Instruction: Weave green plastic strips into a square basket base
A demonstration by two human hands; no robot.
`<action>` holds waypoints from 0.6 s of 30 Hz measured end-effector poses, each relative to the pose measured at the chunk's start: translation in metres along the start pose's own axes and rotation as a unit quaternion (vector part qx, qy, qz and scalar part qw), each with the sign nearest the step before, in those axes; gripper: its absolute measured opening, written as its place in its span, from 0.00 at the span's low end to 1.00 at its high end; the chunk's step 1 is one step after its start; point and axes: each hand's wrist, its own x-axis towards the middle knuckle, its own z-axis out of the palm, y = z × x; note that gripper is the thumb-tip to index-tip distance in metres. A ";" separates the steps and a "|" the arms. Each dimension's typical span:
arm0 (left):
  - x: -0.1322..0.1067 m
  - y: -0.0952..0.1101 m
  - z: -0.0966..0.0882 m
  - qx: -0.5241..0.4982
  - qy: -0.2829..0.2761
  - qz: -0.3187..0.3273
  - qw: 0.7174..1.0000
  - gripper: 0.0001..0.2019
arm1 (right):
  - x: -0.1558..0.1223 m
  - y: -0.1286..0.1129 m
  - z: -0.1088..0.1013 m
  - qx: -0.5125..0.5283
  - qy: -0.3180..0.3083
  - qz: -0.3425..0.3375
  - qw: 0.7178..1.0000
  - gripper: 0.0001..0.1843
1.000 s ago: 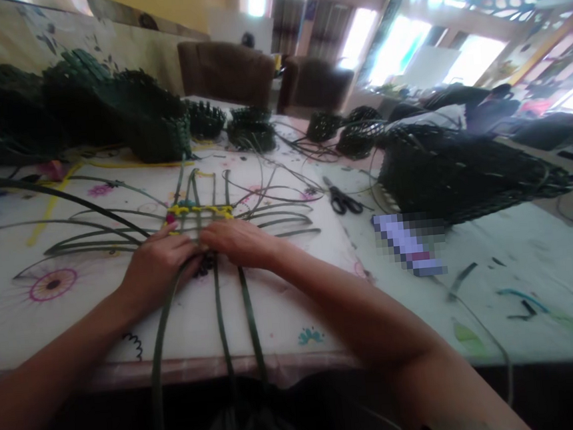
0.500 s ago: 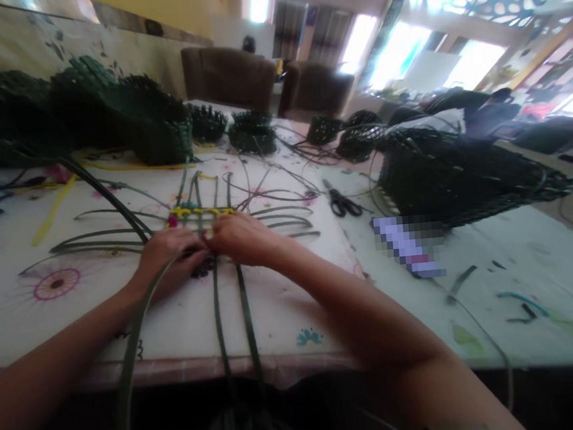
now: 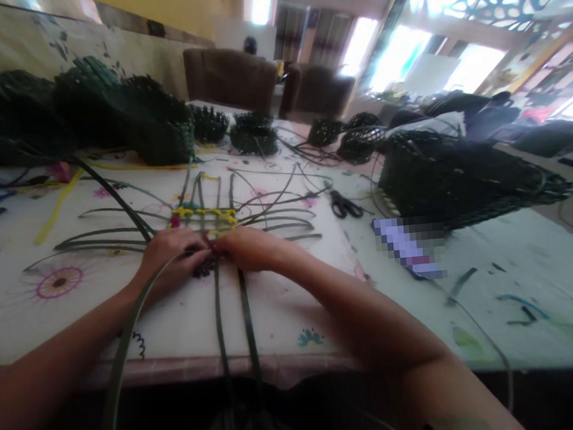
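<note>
A small woven mat of dark green strips with yellow cord (image 3: 205,217) lies on the flowered tablecloth (image 3: 48,309). My left hand (image 3: 170,255) and my right hand (image 3: 246,246) meet at its near edge, fingers pinched together on the green strips (image 3: 218,301). Several long strips run from the mat toward me and hang over the table edge. One strip curves from under my left hand down to the left.
Finished dark green baskets (image 3: 158,129) stand at the back left, and a large one (image 3: 456,173) lies on its side at the right. Black scissors (image 3: 343,204) rest right of the mat. Loose strips and yellow scraps (image 3: 58,208) are scattered about. Brown armchairs (image 3: 232,79) stand behind.
Both hands have closed in together at the mat's near edge. The long strip at my left hand has swung outward to the left. The view has shifted slightly.
</note>
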 end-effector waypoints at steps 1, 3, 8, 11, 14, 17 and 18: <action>0.000 0.001 0.000 -0.004 0.001 -0.003 1.000 0.14 | -0.001 0.000 -0.002 0.017 -0.022 0.006 1.000 0.14; 0.000 0.002 -0.001 -0.008 0.001 -0.009 1.000 0.14 | -0.004 -0.002 -0.007 0.036 -0.070 0.026 0.997 0.07; 0.000 0.002 -0.001 -0.018 0.005 -0.013 1.000 0.15 | -0.006 -0.004 -0.014 0.024 -0.043 -0.026 0.998 0.05; 0.000 0.000 0.001 -0.023 0.010 -0.015 1.000 0.15 | -0.003 -0.003 -0.010 0.026 -0.013 -0.078 0.997 0.09; -0.001 -0.002 0.002 -0.024 0.009 -0.024 0.999 0.14 | -0.001 -0.001 -0.007 0.028 -0.009 -0.090 0.996 0.12; 0.000 -0.002 0.001 -0.038 -0.006 -0.033 0.999 0.14 | -0.003 0.000 -0.008 0.019 -0.040 -0.090 0.995 0.14; 0.000 -0.002 0.000 -0.043 -0.011 -0.037 0.998 0.14 | -0.004 0.001 -0.009 0.012 -0.049 -0.087 0.995 0.16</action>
